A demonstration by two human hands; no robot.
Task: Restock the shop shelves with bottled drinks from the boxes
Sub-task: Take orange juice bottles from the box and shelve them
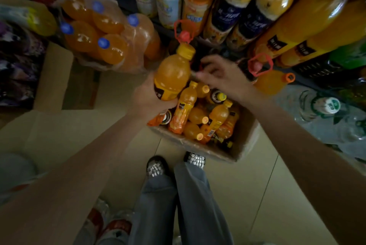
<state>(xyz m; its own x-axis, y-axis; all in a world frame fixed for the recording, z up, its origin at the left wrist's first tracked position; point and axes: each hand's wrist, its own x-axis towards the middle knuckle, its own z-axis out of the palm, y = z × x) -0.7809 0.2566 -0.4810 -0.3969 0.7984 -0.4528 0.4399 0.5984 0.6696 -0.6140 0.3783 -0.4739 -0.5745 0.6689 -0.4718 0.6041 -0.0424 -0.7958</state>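
Bottle (172, 75) above crowded cardboard box (200, 146), shrink-wrapped pack (103, 34) beside.

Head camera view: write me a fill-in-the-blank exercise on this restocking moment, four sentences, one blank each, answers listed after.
1. The left hand grips an orange juice bottle with a ____ cap.
2. The small juice bottles lie in an open ____ box on the floor.
3. The shrink-wrapped orange soda bottles have ____ caps.
4. The right hand, blurred, is over the box and holds ____.

Missing words: yellow; cardboard; blue; nothing
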